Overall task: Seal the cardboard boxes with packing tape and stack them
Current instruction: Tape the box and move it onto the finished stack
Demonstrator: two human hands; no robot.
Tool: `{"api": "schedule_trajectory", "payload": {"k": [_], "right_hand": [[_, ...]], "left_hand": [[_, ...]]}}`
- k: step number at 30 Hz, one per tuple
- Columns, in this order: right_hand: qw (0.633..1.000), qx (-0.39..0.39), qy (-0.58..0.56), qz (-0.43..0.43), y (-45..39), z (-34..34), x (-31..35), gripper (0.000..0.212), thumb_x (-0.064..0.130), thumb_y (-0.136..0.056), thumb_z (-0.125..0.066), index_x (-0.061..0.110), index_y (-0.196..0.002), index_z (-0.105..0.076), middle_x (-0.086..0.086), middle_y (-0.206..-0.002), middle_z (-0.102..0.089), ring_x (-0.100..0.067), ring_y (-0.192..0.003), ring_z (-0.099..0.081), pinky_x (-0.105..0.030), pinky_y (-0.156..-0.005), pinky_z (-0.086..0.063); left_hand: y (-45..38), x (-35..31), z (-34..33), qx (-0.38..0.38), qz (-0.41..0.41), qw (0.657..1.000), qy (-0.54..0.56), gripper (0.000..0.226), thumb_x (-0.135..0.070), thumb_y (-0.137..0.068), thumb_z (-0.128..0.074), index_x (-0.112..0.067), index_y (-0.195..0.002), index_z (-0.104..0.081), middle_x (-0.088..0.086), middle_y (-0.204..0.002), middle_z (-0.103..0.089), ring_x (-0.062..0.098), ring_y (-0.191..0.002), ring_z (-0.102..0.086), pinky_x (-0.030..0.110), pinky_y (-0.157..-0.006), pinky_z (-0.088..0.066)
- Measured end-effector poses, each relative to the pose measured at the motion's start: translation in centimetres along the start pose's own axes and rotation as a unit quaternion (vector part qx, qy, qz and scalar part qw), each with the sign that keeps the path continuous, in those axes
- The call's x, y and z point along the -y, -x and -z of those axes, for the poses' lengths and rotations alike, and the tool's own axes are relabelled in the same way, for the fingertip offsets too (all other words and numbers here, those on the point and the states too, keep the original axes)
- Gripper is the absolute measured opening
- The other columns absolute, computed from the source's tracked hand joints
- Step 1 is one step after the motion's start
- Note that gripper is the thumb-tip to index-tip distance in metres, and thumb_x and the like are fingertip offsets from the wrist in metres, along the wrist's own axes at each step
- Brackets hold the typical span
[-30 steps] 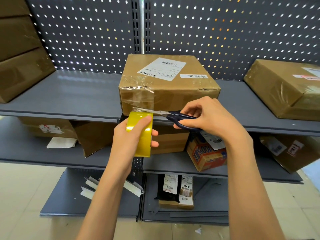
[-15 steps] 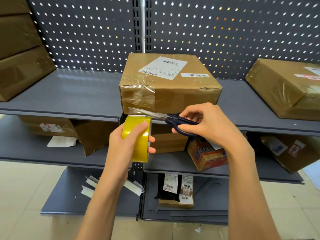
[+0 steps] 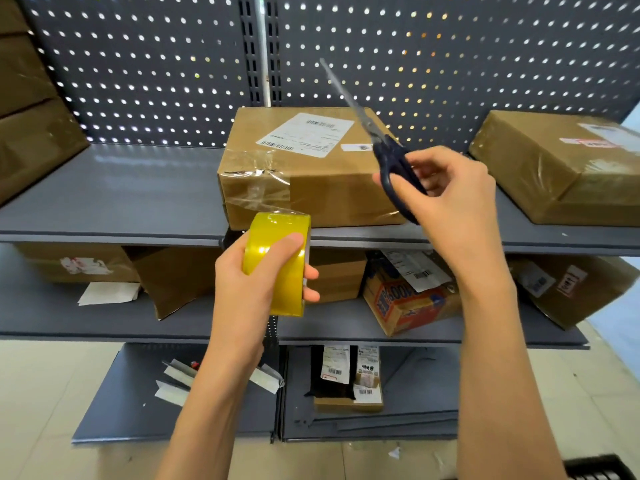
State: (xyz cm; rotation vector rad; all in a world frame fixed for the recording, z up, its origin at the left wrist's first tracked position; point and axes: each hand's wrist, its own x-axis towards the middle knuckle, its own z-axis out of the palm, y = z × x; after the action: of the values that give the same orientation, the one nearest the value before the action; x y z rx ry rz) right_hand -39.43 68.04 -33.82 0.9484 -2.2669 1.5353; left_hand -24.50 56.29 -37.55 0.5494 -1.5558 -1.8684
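Head view, one moment. Left hand (image 3: 252, 275) grips a yellow roll of packing tape (image 3: 277, 258), thumb across the outer face of the roll and fingers curled round its right edge; the roll is held just in front of the edge of the grey metal top shelf (image 3: 114, 202), below the near left corner of the box. Right hand (image 3: 446, 202) holds a pair of dark-handled scissors (image 3: 381, 140), fingers through the handle loops, blades closed and pointing up and to the left, raised in front of the dark perforated back panel (image 3: 156, 64). Scissors are clear of both tape and box. Brown cardboard box with a white shipping label (image 3: 311, 168) sits on the top shelf, centre, clear tape wrinkled over its near left corner and front face; a loose flap of clear tape hangs from that face towards the roll, and whether it joins the roll cannot be told. A second brown taped cardboard box (image 3: 554, 164) sits on the same shelf at right, well apart from the first. Stacked brown boxes (image 3: 31, 109) stand at far left. The middle shelf (image 3: 104, 317) carries more cardboard boxes and an orange printed carton (image 3: 412, 303), tilted. The bottom shelf (image 3: 138, 403) holds paper scraps and a small labelled parcel (image 3: 346, 379).
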Motion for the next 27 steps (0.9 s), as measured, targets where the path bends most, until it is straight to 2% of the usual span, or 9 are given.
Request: {"api": "schedule_trajectory", "payload": {"k": [3,5,8,11,13,15,18,21,27], "right_hand": [[0.995,-0.025,0.096,-0.032,-0.4,1.1,-2.3,0.034,0.029,-0.093,-0.059,0.013,-0.123,-0.062,-0.004,-0.111,-0.064,-0.015,-0.102,-0.059,-0.024,-0.087,-0.046],[0.981,-0.043,0.178,-0.058,-0.5,2.0,-4.0,0.038,0.026,-0.098,-0.052,0.006,-0.130,-0.055,-0.013,-0.121,-0.058,-0.028,-0.112,-0.053,-0.028,-0.090,-0.037],[0.958,-0.053,0.265,-0.099,-0.6,3.3,-6.1,0.028,0.020,-0.098,-0.050,-0.002,-0.113,-0.058,-0.022,-0.108,-0.057,-0.036,-0.103,-0.053,-0.032,-0.073,-0.031],[0.939,-0.045,0.308,-0.147,-0.7,3.6,-7.3,0.024,0.019,-0.098,-0.050,-0.002,-0.106,-0.058,-0.021,-0.101,-0.060,-0.037,-0.100,-0.053,-0.030,-0.068,-0.026],[0.935,-0.043,0.314,-0.159,-0.7,3.4,-7.9,0.022,0.018,-0.098,-0.050,0.000,-0.106,-0.060,-0.018,-0.103,-0.062,-0.036,-0.102,-0.054,-0.032,-0.069,-0.030],[0.934,-0.037,0.315,-0.162,-0.8,3.0,-8.2,0.026,0.017,-0.098,-0.050,0.001,-0.116,-0.060,-0.018,-0.113,-0.063,-0.034,-0.108,-0.055,-0.037,-0.078,-0.037],[0.932,-0.019,0.318,-0.173,-1.1,2.4,-8.4,0.032,0.016,-0.099,-0.051,0.001,-0.126,-0.057,-0.018,-0.121,-0.060,-0.034,-0.112,-0.053,-0.038,-0.087,-0.040],[0.930,0.000,0.317,-0.185,-1.3,1.9,-8.6,0.031,0.016,-0.098,-0.051,0.000,-0.124,-0.057,-0.019,-0.120,-0.060,-0.036,-0.111,-0.054,-0.039,-0.087,-0.042],[0.935,0.009,0.308,-0.174,-1.5,1.4,-9.5,0.027,0.012,-0.098,-0.051,0.001,-0.120,-0.060,-0.018,-0.116,-0.062,-0.035,-0.107,-0.057,-0.038,-0.082,-0.043]], "left_hand": [[0.0,-0.1,-1.2,0.028,-0.001,1.000,0.008,0.027,-0.031,-0.068,-0.061,-0.010,-0.085,-0.060,0.006,-0.055,-0.064,0.018,-0.040,-0.057,0.025,-0.043,-0.048],[0.1,0.0,-2.1,0.047,0.002,0.999,0.010,0.027,-0.031,-0.068,-0.061,-0.010,-0.085,-0.060,0.006,-0.055,-0.063,0.018,-0.040,-0.057,0.025,-0.042,-0.048],[0.1,0.3,-3.2,0.066,0.011,0.998,0.008,0.025,-0.031,-0.068,-0.061,-0.012,-0.084,-0.061,0.006,-0.055,-0.064,0.019,-0.040,-0.057,0.026,-0.043,-0.049],[0.1,0.6,-4.1,0.078,0.018,0.997,0.006,0.023,-0.031,-0.069,-0.062,-0.013,-0.083,-0.061,0.006,-0.056,-0.064,0.019,-0.040,-0.057,0.025,-0.042,-0.048],[0.0,0.6,-4.5,0.084,0.018,0.996,0.004,0.021,-0.031,-0.070,-0.062,-0.014,-0.083,-0.061,0.006,-0.055,-0.064,0.019,-0.040,-0.057,0.025,-0.042,-0.047],[0.0,0.6,-4.8,0.085,0.017,0.996,0.003,0.021,-0.031,-0.070,-0.062,-0.014,-0.082,-0.061,0.006,-0.055,-0.064,0.019,-0.040,-0.057,0.025,-0.042,-0.047],[-0.2,0.8,-5.0,0.078,0.018,0.997,0.001,0.013,-0.025,-0.078,-0.062,-0.013,-0.084,-0.061,0.006,-0.056,-0.064,0.019,-0.040,-0.058,0.025,-0.042,-0.047],[-0.4,0.9,-5.2,0.072,0.020,0.997,0.000,0.008,-0.020,-0.083,-0.061,-0.012,-0.086,-0.061,0.006,-0.056,-0.065,0.018,-0.041,-0.058,0.025,-0.042,-0.048],[-0.6,0.7,-5.5,0.064,0.023,0.998,0.007,0.016,-0.026,-0.073,-0.065,-0.015,-0.083,-0.062,0.009,-0.059,-0.065,0.020,-0.042,-0.058,0.025,-0.041,-0.047]]}}
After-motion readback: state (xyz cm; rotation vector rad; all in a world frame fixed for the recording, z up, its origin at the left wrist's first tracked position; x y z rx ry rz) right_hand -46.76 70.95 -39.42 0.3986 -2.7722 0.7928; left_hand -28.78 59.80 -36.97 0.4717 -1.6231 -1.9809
